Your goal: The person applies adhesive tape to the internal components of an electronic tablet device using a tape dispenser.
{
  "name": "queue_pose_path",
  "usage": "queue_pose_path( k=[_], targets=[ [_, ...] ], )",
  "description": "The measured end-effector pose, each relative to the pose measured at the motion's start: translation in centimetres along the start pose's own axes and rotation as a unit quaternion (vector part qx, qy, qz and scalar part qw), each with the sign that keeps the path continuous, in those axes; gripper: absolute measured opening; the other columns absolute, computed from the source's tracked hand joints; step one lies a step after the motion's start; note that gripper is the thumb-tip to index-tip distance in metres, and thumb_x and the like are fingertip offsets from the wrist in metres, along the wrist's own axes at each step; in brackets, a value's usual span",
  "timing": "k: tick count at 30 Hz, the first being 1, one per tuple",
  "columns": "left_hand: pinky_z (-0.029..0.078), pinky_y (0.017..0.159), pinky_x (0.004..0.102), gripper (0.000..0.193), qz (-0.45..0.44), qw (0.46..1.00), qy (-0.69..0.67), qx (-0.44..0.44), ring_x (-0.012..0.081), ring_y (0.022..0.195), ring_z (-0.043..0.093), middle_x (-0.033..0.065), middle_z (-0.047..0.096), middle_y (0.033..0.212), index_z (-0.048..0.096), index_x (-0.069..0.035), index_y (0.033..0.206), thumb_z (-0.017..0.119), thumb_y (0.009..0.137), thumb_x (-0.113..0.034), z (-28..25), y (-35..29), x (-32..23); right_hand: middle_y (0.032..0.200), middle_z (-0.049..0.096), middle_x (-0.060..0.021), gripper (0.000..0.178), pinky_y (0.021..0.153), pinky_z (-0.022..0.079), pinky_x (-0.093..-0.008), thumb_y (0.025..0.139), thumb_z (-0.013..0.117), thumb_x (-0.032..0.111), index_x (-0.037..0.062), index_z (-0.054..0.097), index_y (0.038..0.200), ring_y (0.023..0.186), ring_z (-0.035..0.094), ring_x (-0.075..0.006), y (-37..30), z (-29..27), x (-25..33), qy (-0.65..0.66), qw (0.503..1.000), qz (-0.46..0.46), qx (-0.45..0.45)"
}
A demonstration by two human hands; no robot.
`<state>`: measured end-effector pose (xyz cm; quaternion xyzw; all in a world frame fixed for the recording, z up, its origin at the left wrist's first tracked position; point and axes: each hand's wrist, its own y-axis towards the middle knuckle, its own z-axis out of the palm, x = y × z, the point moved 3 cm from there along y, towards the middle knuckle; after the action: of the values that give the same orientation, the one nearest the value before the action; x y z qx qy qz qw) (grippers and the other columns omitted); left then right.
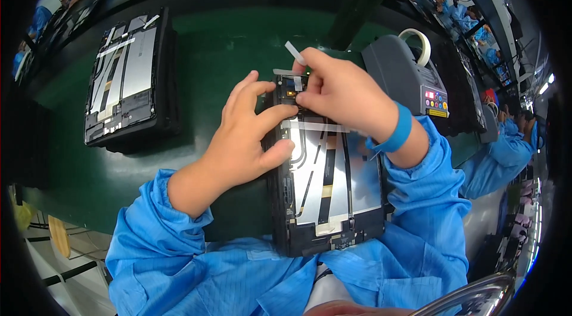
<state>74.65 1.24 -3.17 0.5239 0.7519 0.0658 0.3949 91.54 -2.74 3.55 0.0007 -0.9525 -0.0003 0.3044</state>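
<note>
An opened tablet-like device [369, 179] with a silvery inner plate, dark cables and a black frame lies in front of me, its near end close to my body. My left hand [244, 119] has its fingers spread, and their tips touch the device's upper left edge. Over the far end, my right hand [342, 86] is curled with its thumb low on the frame. A short strip of white tape [294, 52] sticks up from its index finger. Part of that far end is hidden under my right fingers. Whitish tape [316, 127] crosses the plate.
A stack of similar opened devices [134, 71] stands on the green table [208, 36] at left. To the right is a grey tape dispenser [396, 65] with a tape roll [424, 47] on top. Black trays [456, 83] stand beyond it. Co-workers in blue sit further off.
</note>
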Motion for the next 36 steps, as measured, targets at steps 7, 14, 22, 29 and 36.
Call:
queue_pose_path(
  k=[7,14,22,29,36],
  targets=[
    [0.024,0.106,0.0571,0.041,0.006,1.000,-0.021,0.015,0.0515,0.133,0.018,0.0208,0.036,0.131,0.063,-0.013,0.110,0.067,0.072,-0.028,0.1,0.2,0.1,0.086,0.056,-0.0074,0.009,0.076,0.044,-0.0371,0.079,0.067,0.014,0.0080,0.062,0.082,0.089,0.053,-0.0286,-0.3,-0.5,0.3,-0.053,0.966,-0.251,0.017],
    [0.023,0.106,0.0580,0.042,0.006,0.999,-0.030,0.015,0.0527,0.134,0.016,0.0209,0.036,0.131,0.063,-0.012,0.111,0.068,0.073,-0.028,0.1,-0.1,0.2,0.081,0.058,-0.0062,0.019,0.077,0.045,-0.0363,0.070,0.074,0.020,0.0095,0.064,0.080,0.084,0.055,-0.0277,-0.5,0.3,0.4,-0.141,0.949,-0.232,-0.160],
    [0.024,0.106,0.0576,0.038,0.005,1.000,-0.029,0.006,0.0522,0.134,0.017,0.0207,0.037,0.131,0.063,-0.011,0.107,0.069,0.073,-0.028,0.2,0.0,0.4,0.080,0.053,-0.0022,0.011,0.071,0.041,-0.0281,0.080,0.071,0.014,0.0049,0.065,0.083,0.080,0.050,-0.0156,-0.4,1.1,-2.1,0.099,0.985,-0.134,-0.033],
    [0.025,0.106,0.0574,0.039,0.004,0.999,-0.037,0.005,0.0515,0.134,0.017,0.0194,0.038,0.131,0.064,-0.014,0.110,0.069,0.073,-0.028,0.1,-0.1,0.4,0.075,0.063,-0.0041,0.017,0.058,0.045,-0.0240,0.085,0.064,0.016,-0.0007,0.065,0.085,0.064,0.056,-0.0086,-0.6,0.9,-2.9,0.297,0.955,0.019,-0.021],
    [0.020,0.107,0.0563,0.041,-0.018,0.998,-0.057,0.018,0.0485,0.137,0.014,0.0195,0.037,0.133,0.063,-0.015,0.112,0.067,0.074,-0.027,0.2,-0.3,0.3,0.062,0.059,-0.0082,0.024,0.055,0.045,-0.0295,0.080,0.061,0.020,-0.0036,0.064,0.076,0.056,0.054,-0.0148,0.2,1.3,-2.7,0.095,0.987,0.128,-0.022]
  ],
)
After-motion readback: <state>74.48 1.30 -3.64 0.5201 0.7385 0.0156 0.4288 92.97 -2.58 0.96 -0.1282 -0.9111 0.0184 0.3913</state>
